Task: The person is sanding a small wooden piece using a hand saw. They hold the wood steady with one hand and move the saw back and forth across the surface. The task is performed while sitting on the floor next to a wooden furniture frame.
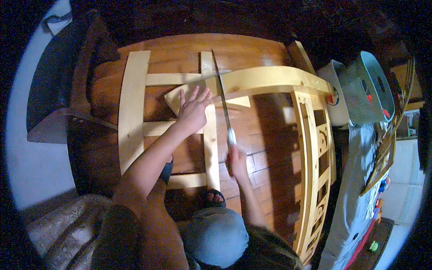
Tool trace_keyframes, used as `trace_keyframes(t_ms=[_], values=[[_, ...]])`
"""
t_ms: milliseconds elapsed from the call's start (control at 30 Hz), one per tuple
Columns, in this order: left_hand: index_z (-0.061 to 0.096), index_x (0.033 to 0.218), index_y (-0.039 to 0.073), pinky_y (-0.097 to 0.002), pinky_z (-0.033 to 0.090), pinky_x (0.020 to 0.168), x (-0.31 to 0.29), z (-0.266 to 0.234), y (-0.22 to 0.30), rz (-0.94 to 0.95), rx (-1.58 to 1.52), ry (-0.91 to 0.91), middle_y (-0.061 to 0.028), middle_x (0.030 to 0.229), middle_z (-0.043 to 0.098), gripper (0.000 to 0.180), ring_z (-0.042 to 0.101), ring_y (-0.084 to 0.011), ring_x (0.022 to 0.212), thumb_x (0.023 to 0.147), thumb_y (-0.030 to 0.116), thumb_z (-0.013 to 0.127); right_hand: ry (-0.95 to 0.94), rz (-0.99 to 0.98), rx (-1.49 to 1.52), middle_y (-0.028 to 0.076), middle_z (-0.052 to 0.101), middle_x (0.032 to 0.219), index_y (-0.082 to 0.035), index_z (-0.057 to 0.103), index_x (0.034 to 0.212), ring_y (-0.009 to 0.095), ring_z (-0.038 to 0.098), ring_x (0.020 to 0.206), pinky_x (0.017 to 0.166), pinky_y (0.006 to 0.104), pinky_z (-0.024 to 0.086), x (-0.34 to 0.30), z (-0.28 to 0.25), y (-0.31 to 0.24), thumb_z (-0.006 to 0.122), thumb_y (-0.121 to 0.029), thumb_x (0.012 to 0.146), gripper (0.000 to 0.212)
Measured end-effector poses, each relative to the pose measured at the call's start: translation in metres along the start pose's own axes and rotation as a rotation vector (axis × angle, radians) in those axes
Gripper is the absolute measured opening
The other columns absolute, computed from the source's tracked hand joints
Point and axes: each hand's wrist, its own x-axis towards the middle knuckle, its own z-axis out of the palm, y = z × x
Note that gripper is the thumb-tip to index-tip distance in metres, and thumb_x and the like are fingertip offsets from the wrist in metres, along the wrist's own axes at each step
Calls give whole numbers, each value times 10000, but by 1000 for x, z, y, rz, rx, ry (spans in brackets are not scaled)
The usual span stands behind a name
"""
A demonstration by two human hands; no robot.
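My left hand [193, 112] lies with its fingers spread on the left end of a long pale wooden board [265, 80]. In my right hand [237, 164] I grip the handle of a handsaw [223, 96]. The saw's narrow blade crosses the board just right of my left fingers, its tip pointing away from me. Whether the teeth have cut into the wood cannot be made out. Beneath the board's left part is a ladder-like wooden frame [134, 94]. The board's right part passes over the far end of a slatted wooden rail piece [310, 189].
A grey-green plastic basket [360, 101] stands at the far right, beside a bed with grey cloth [346, 193]. A dark chair [58, 85] is at the left. My knee [216, 236] and sandalled foot [215, 197] are close to the frame on the brown tiled floor [258, 173].
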Motion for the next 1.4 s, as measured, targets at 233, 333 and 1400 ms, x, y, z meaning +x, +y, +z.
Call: trace_keyframes(t_ms=[233,333,1400], values=[[341,1290,32,-563,26,1020,-1,-6,8,-32,-111,-46,-96,1376,290,588,179,-298,1301,711,-1,435,4,8,-29,-25,357,457,-107,393,575,66,308,350,318,229,230,-20,-16,52,360,-381,913,435],[348,1271,8,-550,109,1017,-24,0,5,-130,-165,-59,-162,1318,348,538,260,-323,1255,741,31,441,81,96,139,-29,330,488,-94,395,618,59,302,394,352,217,220,-110,-24,75,338,-343,924,399],[531,1067,-39,-407,441,767,-76,29,14,-247,-461,116,-211,866,594,407,567,-340,809,668,39,512,18,125,174,-42,286,461,-127,337,579,52,258,344,315,220,194,-40,-9,37,353,-434,906,449]])
